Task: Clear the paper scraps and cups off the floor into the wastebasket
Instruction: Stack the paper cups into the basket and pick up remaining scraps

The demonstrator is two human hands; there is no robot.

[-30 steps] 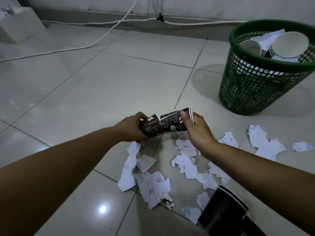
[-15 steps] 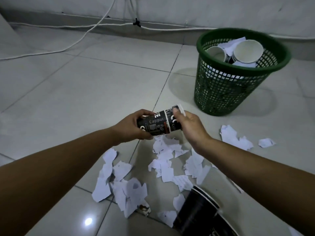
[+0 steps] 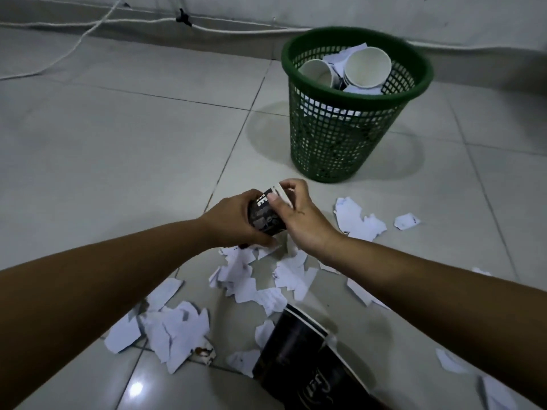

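Observation:
Both hands hold small black printed paper cups (image 3: 264,214), pushed one into the other, above the floor. My left hand (image 3: 233,218) grips the base end. My right hand (image 3: 299,216) pinches the white rim end. Torn white paper scraps (image 3: 245,276) lie scattered on the tiles beneath and around my arms. A larger black paper cup (image 3: 291,347) lies on its side near the bottom edge. The green mesh wastebasket (image 3: 331,137) stands beyond my hands, holding white-lined cups and paper.
White cables (image 3: 97,22) run along the base of the far wall and across the floor at the left. More scraps (image 3: 359,221) lie to the right between my hands and the basket. Pale glossy tiles cover the floor.
The two cups have been pushed together, one into the other, and my hands have closed toward each other. The view has swung so the wastebasket now sits nearer the centre.

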